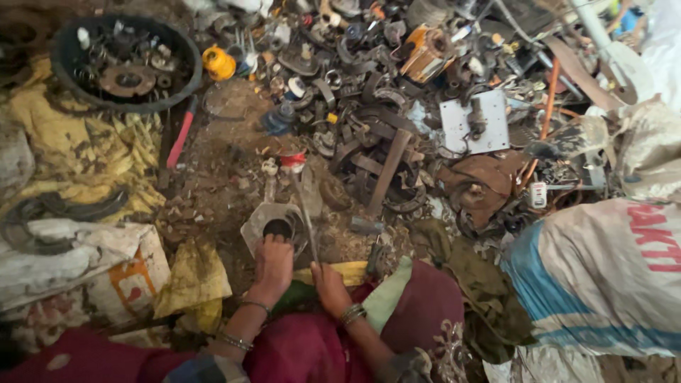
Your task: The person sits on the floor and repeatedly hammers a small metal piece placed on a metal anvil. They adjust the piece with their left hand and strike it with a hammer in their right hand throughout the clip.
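I observed the left hand pressed down on a pale metal part lying on the dirt floor; its fingers were closed over the near rim of the part, beside a dark round opening in it. The right hand was clenched around the lower end of a long thin metal rod, which slanted up and away to a red-capped end near the scrap.

Progress, in my judgement: the part was held steady and the rod lay alongside or against it, so the work on it appeared under way rather than finished. The part looked whole; no pieces freshly removed from it could be identified beside it. A dark round basin at upper left already held assorted metal pieces, and a large heap of unsorted scrap filled the upper middle, so a good deal seemed left.

Limits of view: I could not tell whether the rod's tip engaged the part or merely crossed it. The left palm hid the near edge of the part. Both forearms were partly cut off by the frame. Sacks at right and left hid what lay beneath them, and most scrap items were too tangled to name.
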